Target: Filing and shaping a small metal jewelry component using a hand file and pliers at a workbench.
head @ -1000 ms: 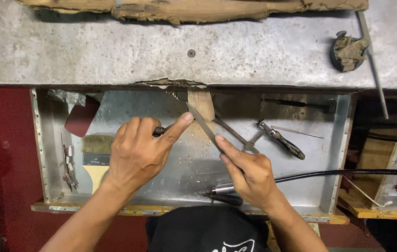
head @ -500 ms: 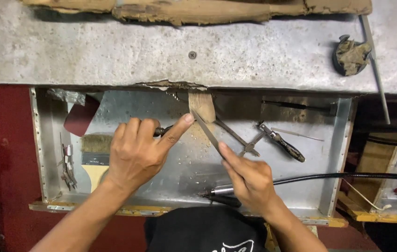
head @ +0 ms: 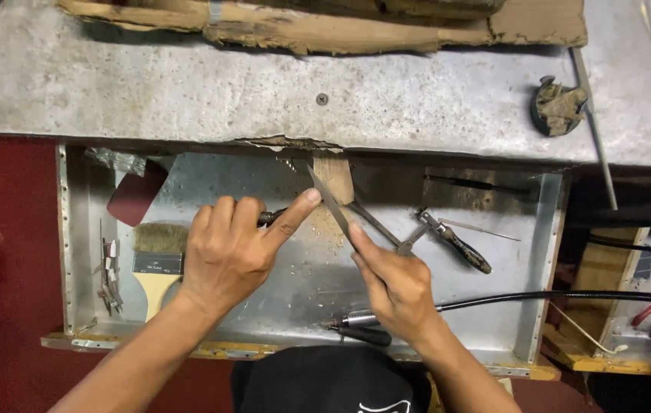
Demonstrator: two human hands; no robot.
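Both hands work over an open metal drawer point(head: 540, 252) that sits under the front edge of a scuffed grey tabletop point(head: 188, 84). The right hand point(head: 396, 284) grips the lower end of a slim flat file point(head: 332, 205), its forefinger laid along the blade, and the file slants up and left to a small wooden peg point(head: 335, 177) that juts from the tabletop's edge. The left hand point(head: 227, 254) is curled around a small dark piece point(head: 270, 217) that shows only between thumb and fingers; what it is cannot be told. Its outstretched forefinger reaches the file near the peg, the tip touching or just beside the blade. Pale dust point(head: 322, 229) lies on the drawer floor just below the peg. To the left in the drawer lie a paintbrush point(head: 156, 260) with a pale wooden handle, a dark red sheet point(head: 136, 193) and a few small metal bits point(head: 107, 271). To the right of the hands lies a dark-handled tool point(head: 457, 243), and near the front wall a rotary handpiece point(head: 356, 321) rests with its black cable point(head: 570, 297) running off to the right. On the tabletop lie torn cardboard point(head: 325, 27) along the far edge, a screw point(head: 322, 99), a crumpled rag point(head: 559, 107) and a thin rod point(head: 592, 126).
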